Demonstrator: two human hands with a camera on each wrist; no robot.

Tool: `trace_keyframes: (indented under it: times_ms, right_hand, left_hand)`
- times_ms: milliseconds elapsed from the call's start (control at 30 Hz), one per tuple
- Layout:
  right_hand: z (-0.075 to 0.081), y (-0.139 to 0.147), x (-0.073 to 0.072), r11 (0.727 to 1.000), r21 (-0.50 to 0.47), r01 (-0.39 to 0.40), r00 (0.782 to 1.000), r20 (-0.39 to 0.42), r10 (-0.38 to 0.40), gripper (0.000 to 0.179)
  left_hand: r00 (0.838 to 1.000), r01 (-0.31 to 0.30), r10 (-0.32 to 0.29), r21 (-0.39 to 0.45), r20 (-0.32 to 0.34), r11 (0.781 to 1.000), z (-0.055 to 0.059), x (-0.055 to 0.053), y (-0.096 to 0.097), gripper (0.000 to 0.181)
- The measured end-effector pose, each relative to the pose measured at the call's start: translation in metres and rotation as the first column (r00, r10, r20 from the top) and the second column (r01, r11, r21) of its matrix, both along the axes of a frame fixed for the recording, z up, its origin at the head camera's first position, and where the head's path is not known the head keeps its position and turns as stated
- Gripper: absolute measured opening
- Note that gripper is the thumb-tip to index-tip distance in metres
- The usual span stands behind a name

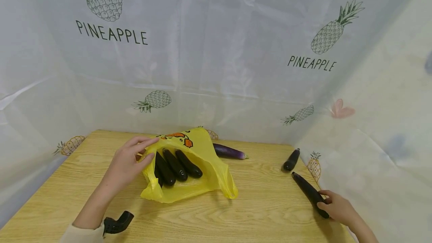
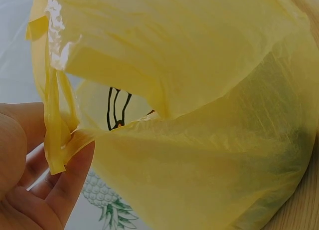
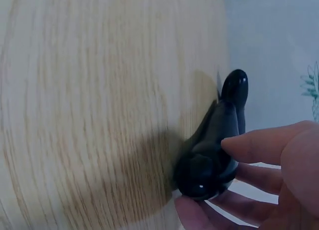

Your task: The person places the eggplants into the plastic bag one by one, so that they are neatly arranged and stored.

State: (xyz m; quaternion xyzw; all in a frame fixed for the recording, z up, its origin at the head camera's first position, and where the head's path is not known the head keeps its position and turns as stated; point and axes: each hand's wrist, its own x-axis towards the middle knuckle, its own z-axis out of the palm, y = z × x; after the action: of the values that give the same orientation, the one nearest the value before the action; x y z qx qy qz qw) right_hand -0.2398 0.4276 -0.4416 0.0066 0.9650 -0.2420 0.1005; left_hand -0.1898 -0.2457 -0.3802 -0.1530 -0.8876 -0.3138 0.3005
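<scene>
A yellow plastic bag [image 1: 216, 168] lies on its side with its mouth facing me, and several dark eggplants [image 1: 175, 164] show inside. My left hand [image 1: 129, 160] pinches the bag's left edge; in the left wrist view a handle strip [image 2: 54, 115] runs between the thumb and fingers. At the right side of the table, my right hand [image 1: 339, 207] grips the near end of a long, nearly black eggplant [image 1: 308, 190]. The right wrist view shows thumb and fingers around its rounded end [image 3: 199, 175]. Just beyond its far tip lies a shorter dark eggplant [image 1: 291, 160].
Behind the bag, a purple eggplant [image 1: 231, 151] sticks out to the right. The wooden table [image 1: 256, 213] meets a hanging pineapple-print sheet [image 1: 222, 66] at the back and sides. A black wrist mount [image 1: 118, 223] juts from my left sleeve.
</scene>
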Motion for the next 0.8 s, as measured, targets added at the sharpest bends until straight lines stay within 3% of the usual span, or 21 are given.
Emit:
trace_keyframes:
  times_ms: [167, 400, 633, 800]
  right_hand:
    - [0.001, 0.005, -0.002, 0.993, -0.107, 0.046, 0.995, 0.094, -0.036, 0.067]
    - [0.000, 0.011, -0.005, 0.977, -0.206, 0.059, 0.980, 0.198, -0.018, 0.071]
    - [-0.004, 0.008, -0.001, 0.941, -0.318, 0.115, 0.972, 0.232, -0.040, 0.070]
    - [0.008, -0.008, 0.000, 0.947, -0.312, 0.072, 0.984, 0.179, -0.015, 0.073]
  left_hand:
    - [1.000, -0.006, 0.006, 0.002, 0.008, 1.000, 0.000, 0.000, 0.000, 0.051]
    - [1.000, -0.003, 0.003, 0.000, 0.003, 1.000, -0.001, -0.001, 0.000, 0.051]
    - [1.000, 0.004, -0.004, -0.001, -0.003, 1.000, -0.001, -0.002, 0.000, 0.050]
    - [1.000, -0.002, 0.002, 0.002, 0.010, 1.000, -0.001, -0.002, 0.001, 0.050]
